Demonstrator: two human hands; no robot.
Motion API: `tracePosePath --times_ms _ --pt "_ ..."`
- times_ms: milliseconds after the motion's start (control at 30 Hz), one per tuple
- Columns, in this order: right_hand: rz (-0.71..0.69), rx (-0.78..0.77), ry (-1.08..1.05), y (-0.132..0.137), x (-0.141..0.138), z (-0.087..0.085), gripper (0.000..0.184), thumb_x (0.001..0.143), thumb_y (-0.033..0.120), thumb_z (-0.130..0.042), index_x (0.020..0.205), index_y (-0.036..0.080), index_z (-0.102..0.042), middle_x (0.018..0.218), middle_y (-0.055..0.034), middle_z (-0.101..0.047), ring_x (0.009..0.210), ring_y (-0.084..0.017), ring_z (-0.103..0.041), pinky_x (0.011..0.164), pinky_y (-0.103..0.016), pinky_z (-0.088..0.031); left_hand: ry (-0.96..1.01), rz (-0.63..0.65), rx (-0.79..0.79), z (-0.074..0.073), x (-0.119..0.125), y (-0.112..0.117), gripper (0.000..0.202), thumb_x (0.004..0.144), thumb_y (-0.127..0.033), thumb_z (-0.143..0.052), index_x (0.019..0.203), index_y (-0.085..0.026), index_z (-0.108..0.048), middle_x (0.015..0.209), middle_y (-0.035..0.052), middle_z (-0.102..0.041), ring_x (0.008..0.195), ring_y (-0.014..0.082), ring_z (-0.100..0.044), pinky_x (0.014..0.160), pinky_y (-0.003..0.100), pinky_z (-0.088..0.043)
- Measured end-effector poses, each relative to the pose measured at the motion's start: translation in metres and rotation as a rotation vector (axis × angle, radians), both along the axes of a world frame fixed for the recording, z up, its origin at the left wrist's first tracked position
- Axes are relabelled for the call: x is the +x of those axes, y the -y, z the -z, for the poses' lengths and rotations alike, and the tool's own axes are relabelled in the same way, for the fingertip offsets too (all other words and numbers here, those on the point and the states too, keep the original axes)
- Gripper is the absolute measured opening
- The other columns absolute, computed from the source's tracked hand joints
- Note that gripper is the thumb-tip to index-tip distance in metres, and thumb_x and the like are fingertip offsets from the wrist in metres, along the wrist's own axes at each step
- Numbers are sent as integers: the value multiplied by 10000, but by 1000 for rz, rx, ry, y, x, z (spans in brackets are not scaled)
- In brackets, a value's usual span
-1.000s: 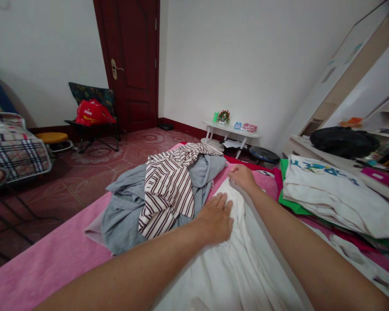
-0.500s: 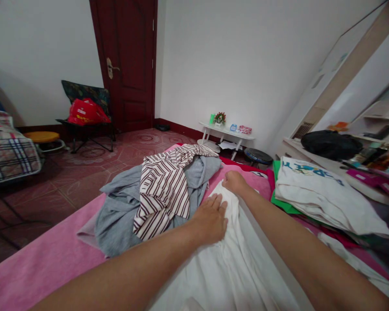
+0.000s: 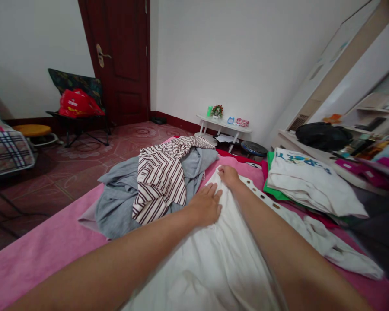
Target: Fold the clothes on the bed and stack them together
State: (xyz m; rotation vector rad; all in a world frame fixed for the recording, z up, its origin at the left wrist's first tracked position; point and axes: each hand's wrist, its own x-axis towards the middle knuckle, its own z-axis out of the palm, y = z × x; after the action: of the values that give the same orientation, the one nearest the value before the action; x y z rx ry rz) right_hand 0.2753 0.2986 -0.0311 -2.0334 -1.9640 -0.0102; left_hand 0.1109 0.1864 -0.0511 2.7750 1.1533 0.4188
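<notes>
A white shirt lies spread and wrinkled on the pink bed cover in front of me. My left hand rests flat on it, fingers stretched forward. At the shirt's far end my right hand has its fingers closed on the cloth edge. Right of my right forearm is more white cloth with a row of dark buttons or holes and a sleeve-like end. Left of my left hand, a brown-striped garment lies on a grey garment.
Folded white clothes with printed letters are stacked on green cloth at the right. Beyond the bed stand a low white table and a round black stool. A folding chair holds a red bag.
The view has shifted slightly. Cloth beside my right forearm has moved leftward, and the dark-dotted strip now shows to the right. Both hands keep their places on the shirt.
</notes>
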Motion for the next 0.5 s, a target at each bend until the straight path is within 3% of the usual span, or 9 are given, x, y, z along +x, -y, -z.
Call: tracePosePath --times_ms 133,233,333,433,500 --pt "-117 -41 -91 60 -3 -22 366 784 211 -621 1147 162 -611 1161 -82 -652 985 -166 -622 824 -236 -456 -15 12 3 -1 -1 0 557 953 -366 -288 1427 -71 -300 1520 184 -244 1410 296 -197 1135 438 -197" --pt "-225 36 -309 142 -14 -37 343 826 282 -559 1140 155 -609 1177 -101 -633 1032 -191 -602 863 -289 -456 -26 29 5 -1 -2 -1 554 962 -369 -267 1424 -65 -301 1514 189 -256 1412 283 -195 1133 436 -200" --pt "-386 -158 -424 237 -35 -49 252 846 351 -535 983 196 -678 1003 -58 -685 933 -187 -620 848 -292 -451 -34 36 18 0 -3 -1 547 961 -360 -294 1417 -60 -312 1508 197 -265 1410 282 -200 1132 432 -204" --pt "-471 -387 -275 312 -59 -54 455 686 342 -707 1127 248 -642 1031 -51 -676 924 -220 -612 825 -305 -453 -3 36 40 2 -2 0 534 953 -339 -339 1397 -42 -336 1489 221 -285 1393 304 -234 1125 448 -215" --pt "-547 -435 -115 336 -63 -56 451 667 225 -682 1112 288 -642 1062 -32 -668 965 -228 -600 861 -322 -434 39 56 32 0 -1 0 500 949 -315 -362 1368 -42 -373 1470 224 -313 1377 309 -264 1125 461 -217"
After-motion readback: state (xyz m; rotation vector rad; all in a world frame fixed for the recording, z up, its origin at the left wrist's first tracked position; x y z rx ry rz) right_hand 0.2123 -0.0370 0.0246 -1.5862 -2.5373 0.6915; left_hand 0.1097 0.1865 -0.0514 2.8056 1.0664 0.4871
